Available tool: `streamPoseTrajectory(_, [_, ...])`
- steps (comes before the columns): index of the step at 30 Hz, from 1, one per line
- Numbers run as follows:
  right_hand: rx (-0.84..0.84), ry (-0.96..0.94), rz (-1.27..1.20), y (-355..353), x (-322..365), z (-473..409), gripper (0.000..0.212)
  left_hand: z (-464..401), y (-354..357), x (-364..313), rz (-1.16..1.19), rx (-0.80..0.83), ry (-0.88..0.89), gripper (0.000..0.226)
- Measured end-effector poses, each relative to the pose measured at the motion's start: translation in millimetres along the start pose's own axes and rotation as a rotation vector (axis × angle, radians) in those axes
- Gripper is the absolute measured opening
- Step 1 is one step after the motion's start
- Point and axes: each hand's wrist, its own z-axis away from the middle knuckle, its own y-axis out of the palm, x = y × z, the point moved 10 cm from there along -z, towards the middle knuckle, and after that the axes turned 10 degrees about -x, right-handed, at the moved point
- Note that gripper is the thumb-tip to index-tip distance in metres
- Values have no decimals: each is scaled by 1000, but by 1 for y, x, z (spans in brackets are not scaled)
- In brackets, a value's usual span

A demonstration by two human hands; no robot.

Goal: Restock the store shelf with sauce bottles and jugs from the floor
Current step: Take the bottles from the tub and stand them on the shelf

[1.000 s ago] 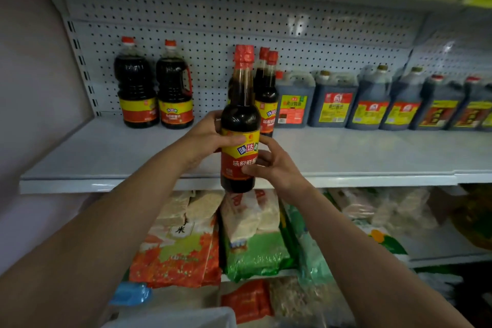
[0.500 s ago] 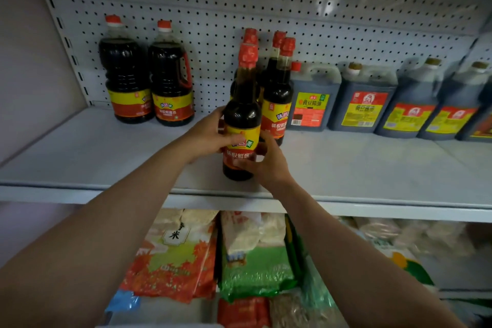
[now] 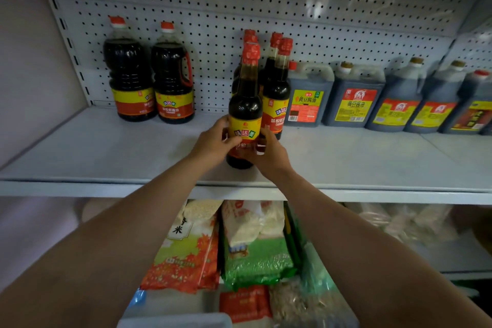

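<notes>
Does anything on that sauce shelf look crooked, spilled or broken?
Nothing stands out. The bottle held by the left hand and right hand stands upright on the shelf, in front of matching bottles. The jugs along the back stand upright too, with no spill visible.

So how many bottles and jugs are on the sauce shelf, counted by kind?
Tall slim sauce bottles with red caps: 4, one gripped by the left hand and right hand, three behind it.
Big round dark bottles: 2, one with a red handle.
Square jugs: 5 in view; the row runs off the right edge.
Total: 11.
</notes>
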Motion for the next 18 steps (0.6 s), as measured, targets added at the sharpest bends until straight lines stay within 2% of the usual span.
streamPoseTrajectory(5, [-73, 73, 86, -17, -11, 48, 78, 60, -31, 55, 29, -132, -77, 47])
streamPoseTrajectory(8, [-87, 78, 120, -8, -12, 90, 71, 99, -50, 75, 3, -193, -41, 42])
streamPoseTrajectory(13, [-34, 102, 178, 25, -15, 162, 59, 162, -62, 112, -128, -153, -4, 43])
streamPoseTrajectory(18, [138, 223, 312, 69, -65, 236, 59, 242, -61, 188, -210, -47, -152, 48])
